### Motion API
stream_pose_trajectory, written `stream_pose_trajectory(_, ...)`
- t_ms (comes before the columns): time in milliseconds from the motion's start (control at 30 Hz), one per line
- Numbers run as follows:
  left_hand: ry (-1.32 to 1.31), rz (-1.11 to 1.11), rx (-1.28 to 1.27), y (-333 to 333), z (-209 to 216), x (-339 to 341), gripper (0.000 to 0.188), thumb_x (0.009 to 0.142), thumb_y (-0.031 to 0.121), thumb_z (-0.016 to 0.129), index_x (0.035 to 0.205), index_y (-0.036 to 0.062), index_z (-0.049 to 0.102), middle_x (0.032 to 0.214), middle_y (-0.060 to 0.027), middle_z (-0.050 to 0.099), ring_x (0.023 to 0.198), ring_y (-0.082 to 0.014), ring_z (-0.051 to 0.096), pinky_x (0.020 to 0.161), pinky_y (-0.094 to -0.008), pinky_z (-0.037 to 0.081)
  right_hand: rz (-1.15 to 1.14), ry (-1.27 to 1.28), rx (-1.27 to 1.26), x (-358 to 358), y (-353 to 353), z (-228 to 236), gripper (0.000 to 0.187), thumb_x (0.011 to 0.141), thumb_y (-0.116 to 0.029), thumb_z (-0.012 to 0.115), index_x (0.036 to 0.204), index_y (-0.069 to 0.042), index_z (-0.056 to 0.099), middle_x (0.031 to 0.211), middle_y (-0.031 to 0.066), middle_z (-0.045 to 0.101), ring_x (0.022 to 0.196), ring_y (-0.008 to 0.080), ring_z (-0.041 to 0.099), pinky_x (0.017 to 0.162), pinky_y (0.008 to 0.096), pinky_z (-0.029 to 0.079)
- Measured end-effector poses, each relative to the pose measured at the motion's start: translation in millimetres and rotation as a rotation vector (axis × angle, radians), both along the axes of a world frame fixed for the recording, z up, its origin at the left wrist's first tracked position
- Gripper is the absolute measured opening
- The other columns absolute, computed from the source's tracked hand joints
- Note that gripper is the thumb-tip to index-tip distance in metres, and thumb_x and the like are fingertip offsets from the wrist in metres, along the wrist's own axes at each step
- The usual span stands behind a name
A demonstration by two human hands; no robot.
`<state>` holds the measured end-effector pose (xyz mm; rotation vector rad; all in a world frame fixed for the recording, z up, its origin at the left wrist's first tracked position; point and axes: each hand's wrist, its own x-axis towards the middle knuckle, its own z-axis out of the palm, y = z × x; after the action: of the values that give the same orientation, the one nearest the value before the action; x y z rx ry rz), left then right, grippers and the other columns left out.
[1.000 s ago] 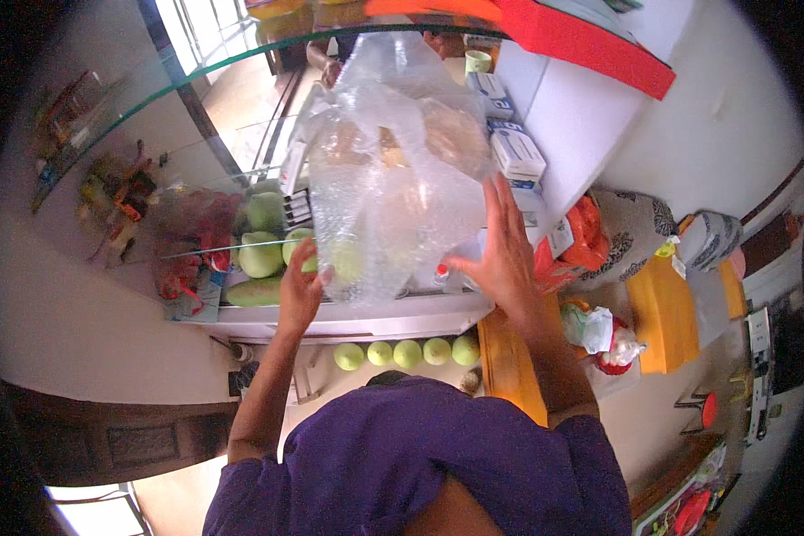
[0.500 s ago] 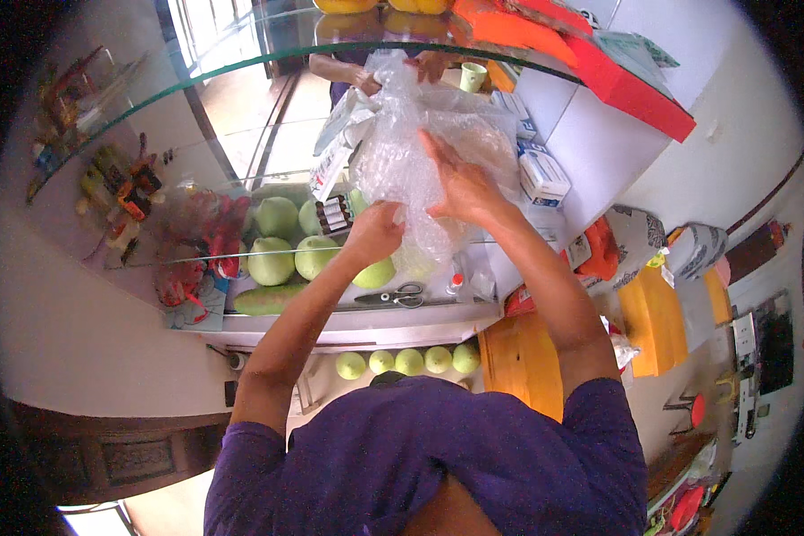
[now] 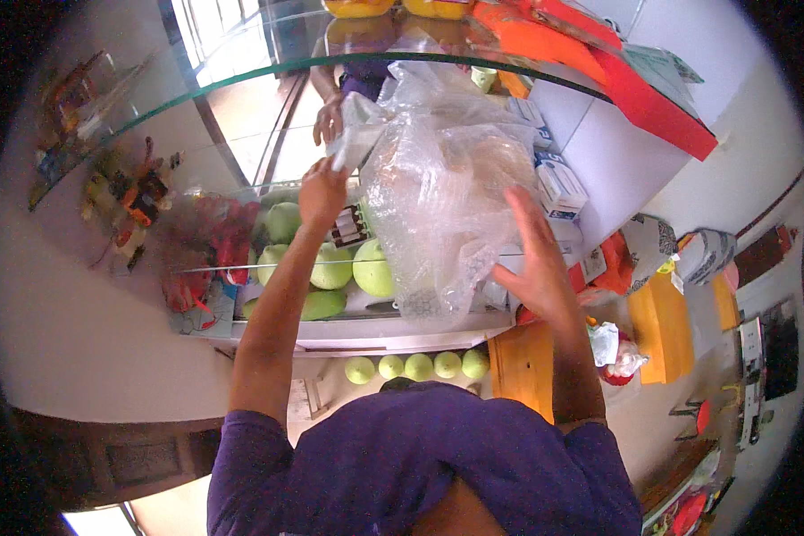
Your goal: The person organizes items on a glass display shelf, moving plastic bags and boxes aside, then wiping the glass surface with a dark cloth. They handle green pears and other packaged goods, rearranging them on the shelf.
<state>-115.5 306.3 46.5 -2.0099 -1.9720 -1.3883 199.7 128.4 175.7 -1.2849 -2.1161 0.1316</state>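
1. The person is standing at a glass counter [image 3: 241,98], looking down over a purple shirt [image 3: 420,464], both arms raised toward a clear plastic bag [image 3: 438,196].
2. The left hand [image 3: 322,189] is gripping the bag's upper left corner, fingers curled and pinched on the plastic. The corner is bunching up into a pale fold just above the knuckles.
3. The right hand [image 3: 534,259] is spread flat, fingers apart and pointing up, palm facing the bag's right side. It is lying close against the plastic; whether it is actually touching I cannot tell.
4. The bag is hanging between the two hands, over the counter's lower shelf. Its long axis is running roughly top to bottom, with the loose lower end drooping near the green fruit [image 3: 330,266].
5. Key relation: the bag is lying to the right of the left hand and to the left of the right hand. Only the left hand is visibly holding it, so that hand is nearer to it.
6. Another person's hand [image 3: 329,121] is showing beyond the glass, just above the bag's held corner.
7. Nearby: a row of small green balls [image 3: 415,366] under the shelf, white boxes [image 3: 558,188] right of the bag, and a yellow stool [image 3: 523,366] below the right forearm.
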Motion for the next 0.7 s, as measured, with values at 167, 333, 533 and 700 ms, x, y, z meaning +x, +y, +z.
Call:
stream_pose_trajectory(167,-0.71,-0.322,0.128,-5.1,22.3,-37.5,0.032,0.092,0.029,0.047,0.103,0.0,0.057,0.076,-0.0014,0.059,0.066,-0.0098,0.049,0.059,-0.0277,0.041,-0.088,0.231,0.026,30.5,-43.9,3.7,0.059,0.067,-0.005,0.067,0.122,-0.005,0.047,0.125,0.0164,0.049,0.115,0.0297,0.047,0.097,0.0375,0.037)
stream_pose_trajectory(333,-0.68,-0.223,-0.127,-120.3,90.2,-28.4,0.027,0.09,0.028,0.051,0.098,0.0026,0.057,0.075,0.0024,0.053,0.065,-0.0088,0.045,0.059,-0.0251,0.038,0.158,0.485,-0.265,34.7,-86.7,0.3,0.042,0.068,0.0,0.062,0.109,-0.003,0.057,0.112,0.0109,0.06,0.091,0.0196,0.062,0.078,0.0306,0.049)
stream_pose_trajectory(533,-0.311,-0.599,-0.509,-259.5,28.6,-43.2,0.014,0.089,0.016,0.054,0.096,0.0039,0.057,0.081,0.0013,0.056,0.07,-0.0096,0.048,0.063,-0.0286,0.04,0.377,0.432,-0.589,-18.0,-85.9,-12.7,0.057,0.068,-0.011,0.072,0.121,-0.005,0.05,0.114,0.0118,0.057,0.077,0.018,0.061,0.066,0.028,0.05)
stream_pose_trajectory(700,-0.562,-0.863,-0.731,-296.1,24.1,33.6,0.028,0.095,0.025,0.044,0.109,0.0029,0.055,0.09,-0.0046,0.059,0.083,-0.0129,0.051,0.078,-0.0295,0.042,0.706,0.321,-0.63,-50.8,-81.3,-68.3,0.057,0.07,-0.019,0.071,0.122,-0.007,0.05,0.109,0.0129,0.057,0.085,0.0234,0.06,0.072,0.0328,0.049)
